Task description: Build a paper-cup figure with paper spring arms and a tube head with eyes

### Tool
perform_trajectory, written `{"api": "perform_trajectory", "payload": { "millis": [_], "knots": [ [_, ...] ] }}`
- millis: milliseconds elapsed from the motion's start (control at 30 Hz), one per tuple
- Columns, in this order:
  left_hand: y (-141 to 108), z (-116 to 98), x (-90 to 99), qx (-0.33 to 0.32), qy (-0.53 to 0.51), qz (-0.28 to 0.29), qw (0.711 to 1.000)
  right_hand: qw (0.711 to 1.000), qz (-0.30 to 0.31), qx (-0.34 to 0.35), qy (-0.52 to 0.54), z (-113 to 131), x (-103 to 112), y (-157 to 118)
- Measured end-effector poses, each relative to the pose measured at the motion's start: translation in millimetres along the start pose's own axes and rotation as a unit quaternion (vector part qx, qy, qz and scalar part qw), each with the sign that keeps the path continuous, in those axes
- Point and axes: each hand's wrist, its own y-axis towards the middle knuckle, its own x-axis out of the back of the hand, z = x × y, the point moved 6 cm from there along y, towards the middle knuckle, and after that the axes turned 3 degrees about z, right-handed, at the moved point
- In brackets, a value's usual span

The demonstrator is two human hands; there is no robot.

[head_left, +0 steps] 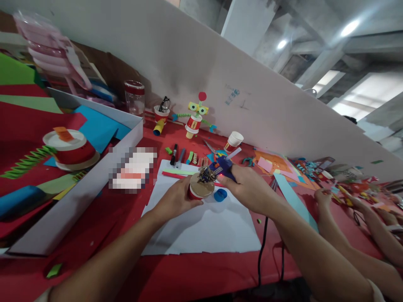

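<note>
My left hand [178, 197] grips a small red paper cup [195, 193] from its left side. The cup's light-brown round top [203, 189] faces up, and a dark, tangled clump [206, 174] sits at its far edge. In my right hand [244, 182] is a blue hot glue gun [223, 167], a pale glue stick [235, 153] poking out of its back. The gun's nozzle points left at the clump; whether they touch I cannot tell. A blue paper ring [220, 195] lies just right of the cup, on the white sheet [201, 235].
A paper-cup figure [193, 124] with spring arms stands by the wall, near a white-rimmed cup [234, 141]. Markers [174, 154] and folded paper springs [195, 158] lie beyond the sheet. A white box [103, 167] borders the left. Cords [263, 251] hang right; another person's hands [324, 197] work there.
</note>
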Motion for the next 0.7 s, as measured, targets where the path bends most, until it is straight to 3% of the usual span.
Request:
{"api": "perform_trajectory", "payload": {
  "millis": [433,700],
  "knots": [
    [-2,5,-1.8,0.004,-0.016,-0.004,1.0,1.0,-0.007,-0.016,0.008,3,0,-6],
    [-1,10,-6.1,-0.002,-0.081,-0.006,0.997,1.0,0.007,0.002,0.007,-2,-3,-19]
  ]
}}
